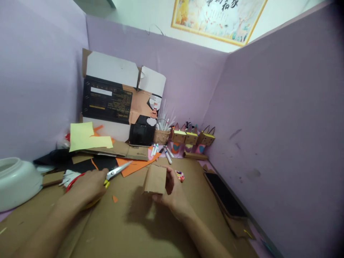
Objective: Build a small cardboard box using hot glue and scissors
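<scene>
My right hand (pixel 176 195) grips a small folded cardboard box (pixel 156 179) by its right side, with the thumb below and the fingers behind. It is held above the cardboard-covered tabletop (pixel 120 229), casting a shadow there. On the left, my left hand (pixel 91 184) is closed over the handles of a pair of scissors (pixel 118 171). Their silver blades point away to the right, and red and yellow handle parts show beside the hand. The fingertips are partly hidden. A small orange paper scrap (pixel 115 199) lies between my hands.
A white pot (pixel 17 184) stands at left. Behind are yellow paper (pixel 86 138), orange paper (pixel 134 166), an unfolded printed carton (pixel 107 96), markers (pixel 168 156), a basket of pens (pixel 162 136) and several eared cardboard figures (pixel 191 138). A dark phone-like slab (pixel 225 195) lies along the right wall.
</scene>
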The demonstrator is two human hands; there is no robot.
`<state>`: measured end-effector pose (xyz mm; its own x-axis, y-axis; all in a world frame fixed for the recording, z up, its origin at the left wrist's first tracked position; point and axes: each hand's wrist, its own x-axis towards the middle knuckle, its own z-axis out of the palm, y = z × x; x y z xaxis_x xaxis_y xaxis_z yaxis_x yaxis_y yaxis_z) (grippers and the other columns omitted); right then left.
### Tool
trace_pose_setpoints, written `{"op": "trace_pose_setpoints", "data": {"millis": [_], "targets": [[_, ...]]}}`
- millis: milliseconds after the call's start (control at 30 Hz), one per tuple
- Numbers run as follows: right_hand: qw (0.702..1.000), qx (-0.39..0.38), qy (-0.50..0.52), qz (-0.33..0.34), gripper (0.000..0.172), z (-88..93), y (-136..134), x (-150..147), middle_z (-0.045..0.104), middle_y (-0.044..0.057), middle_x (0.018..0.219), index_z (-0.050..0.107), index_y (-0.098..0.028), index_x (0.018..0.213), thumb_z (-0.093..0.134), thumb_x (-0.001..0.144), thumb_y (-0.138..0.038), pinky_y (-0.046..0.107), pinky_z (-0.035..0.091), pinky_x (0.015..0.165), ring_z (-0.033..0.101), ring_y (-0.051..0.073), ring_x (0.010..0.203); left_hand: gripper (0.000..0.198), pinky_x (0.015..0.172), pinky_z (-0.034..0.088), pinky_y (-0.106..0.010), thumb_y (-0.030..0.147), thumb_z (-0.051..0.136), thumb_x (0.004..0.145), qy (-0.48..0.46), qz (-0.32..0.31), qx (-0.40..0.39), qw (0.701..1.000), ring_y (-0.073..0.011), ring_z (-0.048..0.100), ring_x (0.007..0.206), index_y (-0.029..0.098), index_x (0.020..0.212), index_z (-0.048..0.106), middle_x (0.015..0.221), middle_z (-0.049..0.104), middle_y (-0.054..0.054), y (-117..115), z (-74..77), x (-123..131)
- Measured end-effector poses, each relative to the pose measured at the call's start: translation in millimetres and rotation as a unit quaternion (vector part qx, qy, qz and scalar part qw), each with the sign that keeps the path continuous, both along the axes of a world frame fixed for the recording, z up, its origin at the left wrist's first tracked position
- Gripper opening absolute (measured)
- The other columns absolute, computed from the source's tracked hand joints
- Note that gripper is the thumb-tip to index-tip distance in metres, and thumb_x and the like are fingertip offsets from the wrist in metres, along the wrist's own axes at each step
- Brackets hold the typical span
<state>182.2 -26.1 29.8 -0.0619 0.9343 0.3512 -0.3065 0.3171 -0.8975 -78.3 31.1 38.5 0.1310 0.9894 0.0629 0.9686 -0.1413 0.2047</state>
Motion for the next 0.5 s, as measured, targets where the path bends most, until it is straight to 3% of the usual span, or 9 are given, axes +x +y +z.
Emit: {"op": "trace_pose_setpoints", "data": {"millis": [100, 200, 267, 367, 433, 500], "targets": [[0.998, 0.003, -0.058, -0.021, 0.068, -0.8, -1.5, -0.6, 0.063, 0.003, 0.111, 0.056, -0.024, 0.109, 0.078, 0.049, -0.003, 0.034, 0.042, 0.092, 0.057, 0.023, 0.106, 0.033, 0.061, 0.044, -0.038, 0.017, 0.046, 0.067, 0.066, 0.025, -0.027, 0.997, -0.0352, 0.065, 0.081, 0.018, 0.095, 0.064, 0.087, 0.069, -0.018, -3.1, 6.1, 5.0], [0.994, -0.029, -0.096, -0.036, 0.074, -6.2, -1.3, 0.8, 0.062, 0.004, 0.117, 0.056, -0.024, 0.116, 0.08, 0.048, -0.004, 0.04, 0.036, 0.1, 0.054, 0.026, 0.113, 0.044, 0.068, 0.046, -0.044, 0.022, 0.041, 0.076, 0.056, 0.057, 0.041, 0.996, -0.0388, 0.061, 0.092, 0.013, 0.115, 0.057, 0.098, 0.066, -0.022, -10.0, 17.9, 22.1], [0.993, -0.065, -0.099, -0.011, 0.079, -13.1, 0.8, 2.6, 0.061, 0.004, 0.123, 0.055, -0.025, 0.122, 0.078, 0.05, -0.003, 0.043, 0.031, 0.105, 0.052, 0.027, 0.118, 0.05, 0.081, 0.046, -0.044, 0.031, 0.035, 0.084, -0.065, 0.037, 0.066, 0.995, -0.0344, 0.057, 0.106, 0.013, 0.129, 0.046, 0.116, 0.061, -0.019, -14.7, 21.6, 37.8], [0.989, -0.124, -0.079, 0.02, 0.077, -25.9, 7.5, 5.0, 0.06, 0.002, 0.127, 0.06, -0.026, 0.119, 0.067, 0.049, 0.007, 0.044, 0.022, 0.11, 0.047, 0.026, 0.124, 0.053, 0.094, 0.042, -0.038, 0.041, 0.035, 0.085, -0.261, -0.057, -0.017, 0.963, -0.0262, 0.055, 0.113, 0.015, 0.129, 0.046, 0.124, 0.059, -0.012, -21.1, 15.1, 61.7], [0.987, -0.159, -0.034, -0.013, 0.07, -32.9, 13.8, 5.9, 0.063, 0.002, 0.123, 0.067, -0.025, 0.108, 0.06, 0.047, 0.01, 0.044, 0.022, 0.11, 0.048, 0.026, 0.124, 0.05, 0.097, 0.04, -0.037, 0.04, 0.038, 0.085, -0.313, -0.109, -0.045, 0.943, -0.0248, 0.054, 0.114, 0.016, 0.127, 0.049, 0.127, 0.058, -0.011, -25.3, 7.4, 74.4], [0.983, -0.174, 0.012, -0.06, 0.06, -36.4, 19.6, 6.5, 0.067, 0.003, 0.116, 0.07, -0.023, 0.099, 0.059, 0.048, 0.007, 0.044, 0.028, 0.107, 0.052, 0.026, 0.119, 0.044, 0.092, 0.043, -0.036, 0.035, 0.042, 0.083, -0.324, -0.12, -0.053, 0.937, -0.0242, 0.059, 0.105, 0.017, 0.121, 0.053, 0.117, 0.064, -0.009, -29.9, 2.4, 83.4]]}}
